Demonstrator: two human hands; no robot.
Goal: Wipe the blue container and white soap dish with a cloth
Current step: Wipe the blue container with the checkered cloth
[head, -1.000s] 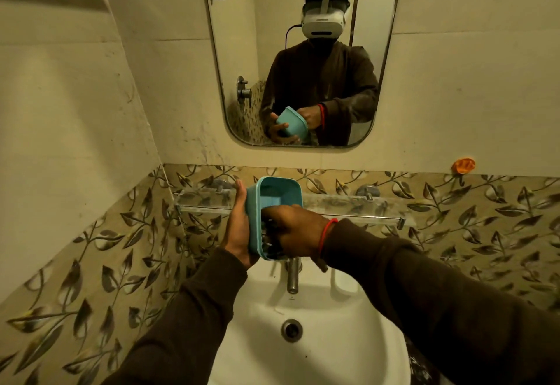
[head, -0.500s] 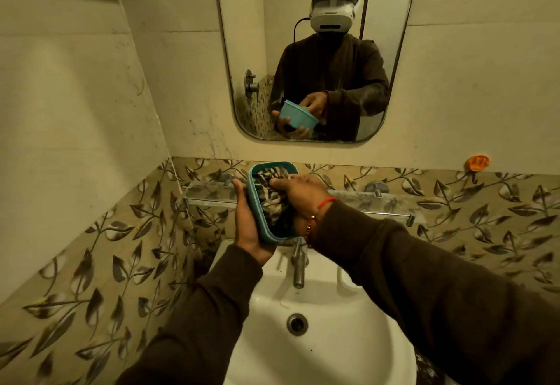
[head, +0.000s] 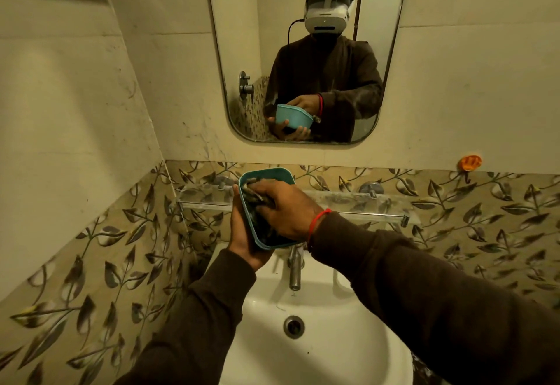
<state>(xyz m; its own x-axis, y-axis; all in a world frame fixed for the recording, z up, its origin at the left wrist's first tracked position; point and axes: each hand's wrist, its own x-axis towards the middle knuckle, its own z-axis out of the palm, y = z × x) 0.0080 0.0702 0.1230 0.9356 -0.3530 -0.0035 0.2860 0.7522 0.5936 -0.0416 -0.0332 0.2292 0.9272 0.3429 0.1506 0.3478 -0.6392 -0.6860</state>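
Note:
The blue container (head: 274, 174) is held tilted above the sink, its opening facing me. My left hand (head: 242, 239) cups it from below and behind. My right hand (head: 288, 212) reaches inside it, pressing a dark patterned cloth (head: 257, 218) against the inner wall. A red thread circles my right wrist. The mirror (head: 242, 51) repeats both hands and the container. A white soap dish does not show clearly; a white moulded recess (head: 341, 281) sits on the basin right of the tap.
A white basin (head: 333, 339) with a drain lies below my hands, a metal tap (head: 294, 272) at its back. A glass shelf (head: 363, 206) runs along the leaf-patterned tiles. An orange hook (head: 469, 162) is stuck on the wall at right. The left wall stands close.
My right hand went from the container's outer lower side to inside it with the cloth, and now presses deeper. The container tilted back slightly in my left hand.

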